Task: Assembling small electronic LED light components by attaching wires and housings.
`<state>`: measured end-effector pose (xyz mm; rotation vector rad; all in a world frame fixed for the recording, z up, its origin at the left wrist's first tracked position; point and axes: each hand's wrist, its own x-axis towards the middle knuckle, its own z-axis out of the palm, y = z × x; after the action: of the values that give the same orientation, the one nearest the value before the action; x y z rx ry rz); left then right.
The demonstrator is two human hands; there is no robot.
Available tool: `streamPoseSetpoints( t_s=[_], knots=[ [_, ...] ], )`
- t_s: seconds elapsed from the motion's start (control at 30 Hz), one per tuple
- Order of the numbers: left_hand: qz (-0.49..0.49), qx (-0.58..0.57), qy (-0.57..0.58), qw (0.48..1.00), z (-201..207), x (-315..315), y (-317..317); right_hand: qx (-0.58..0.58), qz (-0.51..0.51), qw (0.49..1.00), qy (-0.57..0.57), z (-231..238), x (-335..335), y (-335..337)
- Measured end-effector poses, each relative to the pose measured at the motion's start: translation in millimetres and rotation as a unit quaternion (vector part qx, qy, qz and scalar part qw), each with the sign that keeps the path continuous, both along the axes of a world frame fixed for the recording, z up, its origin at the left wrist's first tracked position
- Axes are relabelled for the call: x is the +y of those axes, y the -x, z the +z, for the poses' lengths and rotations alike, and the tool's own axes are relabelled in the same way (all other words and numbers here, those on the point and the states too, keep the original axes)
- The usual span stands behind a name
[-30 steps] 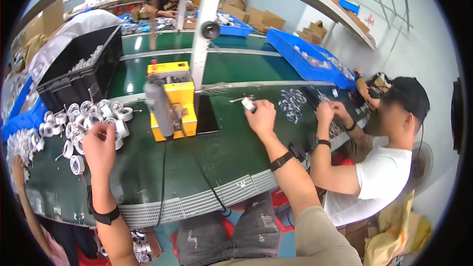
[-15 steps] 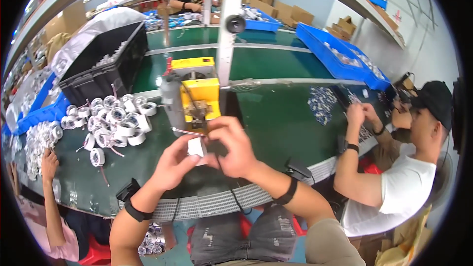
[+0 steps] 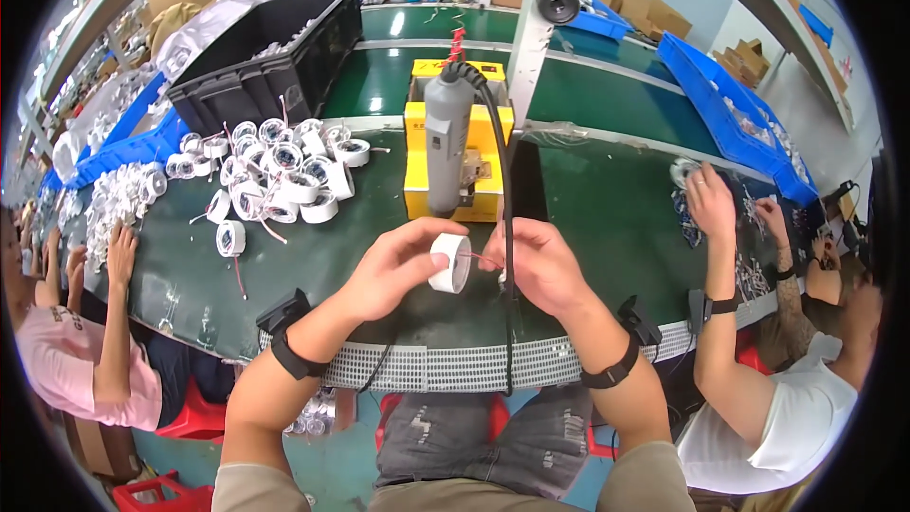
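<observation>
My left hand (image 3: 406,261) grips a white round housing (image 3: 449,264) between thumb and fingers, its open side turned to the right. A thin red wire (image 3: 482,258) runs from the housing to my right hand (image 3: 540,261), whose fingers are pinched on its end. Something small and shiny shows under those fingertips, too small to name. Just beyond the hands stands a yellow machine (image 3: 413,180), partly covered by a grey cylindrical tool (image 3: 447,147). The tool's black cable (image 3: 506,190) hangs down in front of my right fingers.
Left lies a pile of white round housings (image 3: 284,171) with wires, beside small white parts (image 3: 118,194). Behind are a black crate (image 3: 265,62) and a blue tray (image 3: 133,156). At right, a co-worker's hand (image 3: 709,199) reaches over small parts; another blue tray (image 3: 730,118) lies behind.
My hands have moved apart, and the housing has turned with the wire stretched between them. The view has shifted, bringing the grey tool in front of the yellow machine. The right co-worker's hands have separated.
</observation>
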<state>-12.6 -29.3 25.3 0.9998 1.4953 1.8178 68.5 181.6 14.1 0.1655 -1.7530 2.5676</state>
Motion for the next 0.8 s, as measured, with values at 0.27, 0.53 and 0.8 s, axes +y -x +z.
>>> streamPoseSetpoints(
  t_s=[0.27, 0.53, 0.8],
  knots=[
    [-0.014, -0.264, 0.009, 0.964, -9.9, 3.2, 2.6, 0.174, -0.012, 0.934, -0.312, 4.4, -14.9, -4.9],
    [0.031, -0.161, 0.036, 0.986, -15.4, 11.5, -5.7, 0.134, -0.118, 0.901, -0.395, 7.8, -28.4, -7.8],
    [0.145, -0.077, -0.012, 0.986, -17.0, 14.5, -10.2, 0.09, -0.211, 0.903, -0.363, 16.4, -27.4, -13.0]
  ],
)
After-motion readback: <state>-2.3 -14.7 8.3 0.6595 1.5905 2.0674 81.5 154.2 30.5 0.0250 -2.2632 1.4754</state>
